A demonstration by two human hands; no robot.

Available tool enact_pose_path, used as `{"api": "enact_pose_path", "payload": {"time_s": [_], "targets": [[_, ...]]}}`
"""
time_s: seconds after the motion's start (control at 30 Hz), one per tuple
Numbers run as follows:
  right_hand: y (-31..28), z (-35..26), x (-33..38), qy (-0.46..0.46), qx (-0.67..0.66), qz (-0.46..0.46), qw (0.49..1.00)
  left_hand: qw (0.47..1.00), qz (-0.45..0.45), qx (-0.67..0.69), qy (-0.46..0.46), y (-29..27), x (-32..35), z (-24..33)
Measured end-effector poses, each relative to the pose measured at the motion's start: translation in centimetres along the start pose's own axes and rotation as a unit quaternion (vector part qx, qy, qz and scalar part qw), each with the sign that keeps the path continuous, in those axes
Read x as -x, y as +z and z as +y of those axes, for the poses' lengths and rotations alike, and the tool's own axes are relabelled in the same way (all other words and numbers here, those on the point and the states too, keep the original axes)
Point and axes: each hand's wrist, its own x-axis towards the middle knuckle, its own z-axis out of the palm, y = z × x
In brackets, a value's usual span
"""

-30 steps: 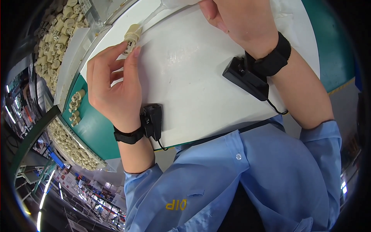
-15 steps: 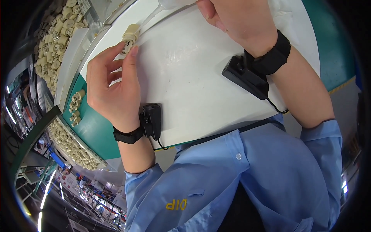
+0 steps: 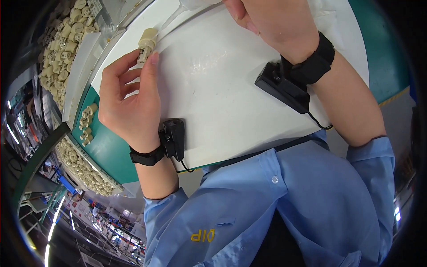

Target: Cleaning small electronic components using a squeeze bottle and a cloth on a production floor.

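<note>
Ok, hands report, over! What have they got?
Left hand pinching a cream plastic part on the white mat. Right hand grips something, unclear. Nothing blocking.

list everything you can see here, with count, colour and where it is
held part: one, cream, at left fingertips on the board
white board: one, centre of bench
green bench: one, under the board
part trays: two, full of cream parts, far left
loose parts: a few, cream, on the bench at left
wrist devices: two, black, one per wrist
shirt: blue, below
left hand: pinching the part
right hand: top, grip cut off
</note>
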Motion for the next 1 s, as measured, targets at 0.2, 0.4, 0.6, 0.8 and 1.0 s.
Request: {"api": "enact_pose_path", "payload": {"time_s": [0.2,0.4,0.6,0.8,1.0], "targets": [[-0.04,0.08,0.06,-0.01,-0.006,0.002,1.0,1.0,-0.003,-0.008,0.003,-0.04,0.02,0.21],[-0.31,0.09,-0.12,-0.009,-0.003,-0.011,1.0,1.0,0.004,0.005,0.022,0.24,-0.25,-0.01],[-0.03,0.05,0.02,-0.017,-0.008,-0.001,1.0,1.0,0.001,0.017,0.001,0.22,-0.04,0.03],[-0.35,0.28,-0.1,-0.013,-0.008,-0.012,1.0,0.999,0.003,0.038,0.001,0.31,0.07,-0.19],[-0.17,0.43,0.02,-0.022,-0.017,-0.01,1.0,0.998,-0.009,0.069,-0.004,0.14,0.02,-0.38]]}}
